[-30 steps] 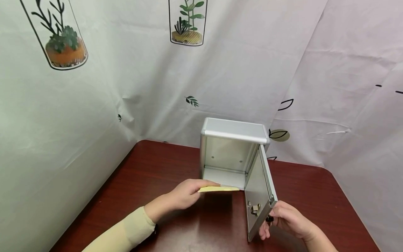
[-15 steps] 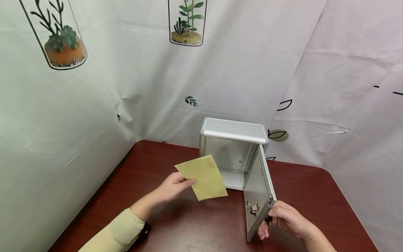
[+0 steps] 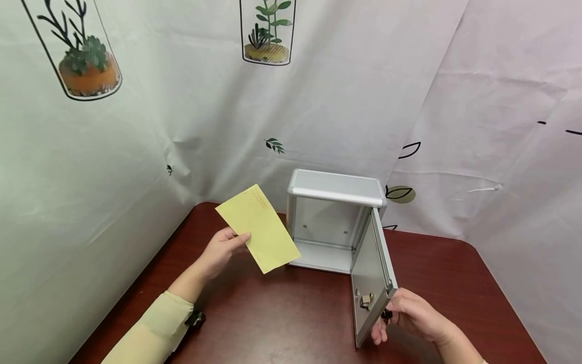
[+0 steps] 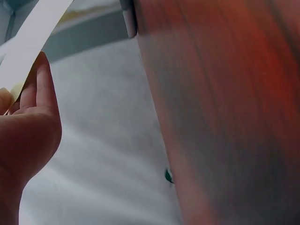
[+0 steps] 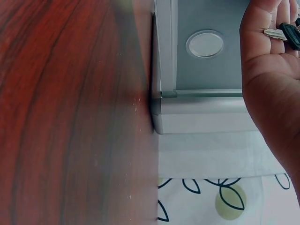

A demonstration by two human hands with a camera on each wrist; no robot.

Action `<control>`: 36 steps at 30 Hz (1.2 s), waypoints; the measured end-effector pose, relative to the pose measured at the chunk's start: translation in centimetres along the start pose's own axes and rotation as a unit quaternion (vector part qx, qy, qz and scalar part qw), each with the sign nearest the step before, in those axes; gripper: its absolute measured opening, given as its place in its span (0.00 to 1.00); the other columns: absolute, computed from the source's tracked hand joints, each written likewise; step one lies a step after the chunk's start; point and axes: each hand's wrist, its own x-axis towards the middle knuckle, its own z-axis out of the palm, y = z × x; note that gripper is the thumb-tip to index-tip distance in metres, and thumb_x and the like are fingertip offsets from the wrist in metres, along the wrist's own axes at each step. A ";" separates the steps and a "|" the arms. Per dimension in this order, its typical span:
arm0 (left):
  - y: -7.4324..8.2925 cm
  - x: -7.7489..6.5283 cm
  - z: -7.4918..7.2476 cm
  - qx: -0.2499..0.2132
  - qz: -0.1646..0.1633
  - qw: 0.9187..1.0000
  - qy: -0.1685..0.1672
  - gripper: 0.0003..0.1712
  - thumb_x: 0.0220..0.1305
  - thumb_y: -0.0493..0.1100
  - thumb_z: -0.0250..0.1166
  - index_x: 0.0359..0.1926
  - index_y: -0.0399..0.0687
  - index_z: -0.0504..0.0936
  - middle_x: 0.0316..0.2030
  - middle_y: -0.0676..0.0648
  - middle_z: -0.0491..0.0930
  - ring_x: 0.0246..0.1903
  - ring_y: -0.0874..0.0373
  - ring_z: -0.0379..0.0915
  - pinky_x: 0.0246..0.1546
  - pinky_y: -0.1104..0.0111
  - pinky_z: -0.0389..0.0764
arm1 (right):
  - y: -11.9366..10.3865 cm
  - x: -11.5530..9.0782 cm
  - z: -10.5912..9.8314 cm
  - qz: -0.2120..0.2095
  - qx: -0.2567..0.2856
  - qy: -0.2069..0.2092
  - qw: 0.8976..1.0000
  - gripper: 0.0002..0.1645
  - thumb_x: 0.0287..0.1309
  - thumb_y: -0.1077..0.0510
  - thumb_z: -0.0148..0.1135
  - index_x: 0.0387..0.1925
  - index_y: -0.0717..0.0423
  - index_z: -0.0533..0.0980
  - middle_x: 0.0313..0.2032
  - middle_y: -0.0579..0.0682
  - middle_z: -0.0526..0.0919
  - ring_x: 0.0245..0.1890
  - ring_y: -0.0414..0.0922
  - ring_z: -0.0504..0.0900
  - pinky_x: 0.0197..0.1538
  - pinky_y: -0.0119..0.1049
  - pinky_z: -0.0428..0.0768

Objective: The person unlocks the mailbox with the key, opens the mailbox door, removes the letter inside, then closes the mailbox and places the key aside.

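Note:
A yellow envelope (image 3: 258,230) is pinched at its left edge by my left hand (image 3: 220,250), thumb on top. It is held tilted over the table, left of a silver metal box (image 3: 338,186), overlapping its side in the head view. The box's door (image 3: 374,278) stands swung out toward me, lock latch (image 3: 366,302) on its inner face. At the door's free edge, my right hand (image 3: 418,316) holds a black-headed key at the lock, fingertips partly hidden. Another key (image 5: 291,35) with a black head hangs across the fingers in the right wrist view.
The box stands on a dark red wooden table (image 3: 273,323), near its back edge. Behind it and along both sides hangs a white cloth (image 3: 218,101) printed with plants. Two small round spots show on the box's inner back wall.
My left hand has drawn the envelope from the box's opening out to the left, lifting and tilting it so its face shows. The right hand and the door have stayed in place.

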 end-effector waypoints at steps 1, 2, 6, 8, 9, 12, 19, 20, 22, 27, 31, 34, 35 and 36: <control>0.0 0.1 -0.4 0.003 0.000 1.000 0.007 0.11 0.85 0.33 0.59 0.54 0.44 0.88 0.45 0.50 0.93 0.46 0.58 0.92 0.51 0.58 0.91 | 0.0 0.0 0.0 0.001 0.001 0.001 1.000 0.30 0.63 0.79 0.21 0.44 0.90 0.73 0.33 0.87 0.79 0.31 0.75 0.82 0.42 0.55 0.91; 0.1 0.2 -0.8 0.005 0.000 1.000 0.013 0.11 0.85 0.33 0.59 0.54 0.43 0.88 0.45 0.51 0.93 0.46 0.58 0.92 0.51 0.59 0.91 | 0.0 -0.1 0.0 0.003 0.002 0.003 1.000 0.30 0.63 0.79 0.21 0.44 0.90 0.73 0.33 0.87 0.79 0.31 0.75 0.81 0.42 0.55 0.91; 0.2 0.4 -2.1 0.019 -0.007 0.999 0.044 0.10 0.86 0.34 0.58 0.54 0.40 0.87 0.43 0.51 0.93 0.44 0.59 0.92 0.50 0.61 0.91 | 0.1 -0.2 0.0 0.007 0.008 0.007 1.000 0.30 0.63 0.79 0.21 0.44 0.90 0.73 0.33 0.87 0.79 0.29 0.75 0.80 0.45 0.53 0.92; 0.3 0.5 -2.6 0.024 -0.017 0.998 0.062 0.09 0.86 0.35 0.59 0.55 0.39 0.85 0.43 0.52 0.94 0.44 0.59 0.92 0.49 0.62 0.91 | 0.1 -0.2 -0.1 0.006 0.007 0.007 1.000 0.30 0.63 0.79 0.21 0.44 0.90 0.73 0.34 0.87 0.79 0.29 0.75 0.80 0.45 0.53 0.92; 0.4 0.5 -2.8 0.026 -0.024 0.997 0.074 0.09 0.86 0.35 0.59 0.55 0.38 0.85 0.42 0.51 0.93 0.43 0.59 0.92 0.48 0.62 0.91 | 0.1 -0.2 -0.1 0.005 0.007 0.007 1.000 0.30 0.63 0.79 0.21 0.43 0.90 0.73 0.33 0.87 0.79 0.30 0.75 0.81 0.45 0.53 0.92; 0.5 0.6 -3.3 0.040 -0.046 0.993 0.103 0.11 0.86 0.38 0.61 0.57 0.34 0.82 0.42 0.51 0.93 0.43 0.60 0.91 0.47 0.64 0.91 | 0.1 -0.2 -0.1 0.005 0.005 0.006 1.000 0.30 0.63 0.79 0.21 0.43 0.90 0.73 0.34 0.87 0.79 0.30 0.74 0.82 0.44 0.54 0.92; 0.8 0.7 -4.9 0.082 -0.078 0.982 0.153 0.18 0.87 0.40 0.61 0.63 0.26 0.77 0.42 0.51 0.92 0.41 0.63 0.90 0.44 0.67 0.90 | 0.1 -0.2 -0.1 0.006 0.004 0.003 1.000 0.30 0.63 0.79 0.21 0.44 0.89 0.74 0.34 0.86 0.80 0.32 0.75 0.83 0.44 0.55 0.92; 0.8 0.7 -5.2 0.083 -0.084 0.980 0.158 0.18 0.87 0.40 0.61 0.63 0.26 0.77 0.42 0.52 0.92 0.40 0.63 0.90 0.43 0.67 0.90 | 0.0 -0.1 -0.1 0.006 0.003 0.002 1.000 0.30 0.63 0.79 0.21 0.44 0.89 0.74 0.34 0.86 0.80 0.32 0.75 0.82 0.44 0.55 0.92; 0.8 0.7 -5.9 0.084 -0.095 0.978 0.167 0.19 0.87 0.40 0.61 0.65 0.27 0.77 0.41 0.53 0.92 0.40 0.63 0.90 0.42 0.67 0.90 | 0.0 -0.1 0.0 0.006 0.002 0.001 1.000 0.30 0.63 0.79 0.21 0.45 0.89 0.73 0.35 0.86 0.80 0.32 0.75 0.82 0.44 0.55 0.91; 0.6 0.6 -7.3 0.086 -0.122 0.973 0.177 0.23 0.88 0.40 0.59 0.70 0.26 0.74 0.41 0.54 0.91 0.40 0.63 0.90 0.41 0.67 0.91 | -0.1 -0.2 0.0 0.008 0.000 0.003 1.000 0.30 0.63 0.79 0.21 0.45 0.89 0.73 0.35 0.86 0.80 0.33 0.75 0.83 0.42 0.56 0.91; 0.4 0.4 -8.0 0.086 -0.138 0.970 0.181 0.25 0.88 0.40 0.57 0.72 0.24 0.71 0.41 0.53 0.90 0.40 0.63 0.91 0.41 0.67 0.91 | 0.0 -0.2 0.1 0.010 0.002 0.006 1.000 0.31 0.65 0.78 0.22 0.45 0.88 0.76 0.36 0.85 0.82 0.31 0.76 0.81 0.45 0.54 0.92; 0.3 0.3 -8.3 0.085 -0.146 0.969 0.182 0.26 0.89 0.40 0.56 0.74 0.24 0.69 0.42 0.52 0.90 0.40 0.63 0.91 0.41 0.67 0.91 | 0.0 -0.1 0.1 0.009 0.005 0.005 1.000 0.31 0.65 0.78 0.23 0.46 0.87 0.76 0.36 0.84 0.83 0.30 0.76 0.79 0.46 0.53 0.92; 0.2 0.3 -8.3 0.086 -0.148 0.968 0.182 0.26 0.89 0.40 0.56 0.74 0.24 0.69 0.43 0.52 0.90 0.40 0.63 0.91 0.41 0.67 0.91 | 0.0 -0.1 0.1 0.009 0.006 0.005 1.000 0.31 0.66 0.78 0.23 0.46 0.87 0.76 0.37 0.84 0.83 0.30 0.76 0.79 0.46 0.53 0.92; 0.2 0.2 -8.4 0.086 -0.149 0.969 0.180 0.27 0.89 0.40 0.55 0.75 0.23 0.68 0.43 0.51 0.90 0.41 0.62 0.91 0.41 0.66 0.91 | 0.0 -0.1 0.1 0.008 0.005 0.004 1.000 0.31 0.66 0.77 0.23 0.47 0.87 0.76 0.37 0.84 0.83 0.30 0.76 0.79 0.46 0.53 0.92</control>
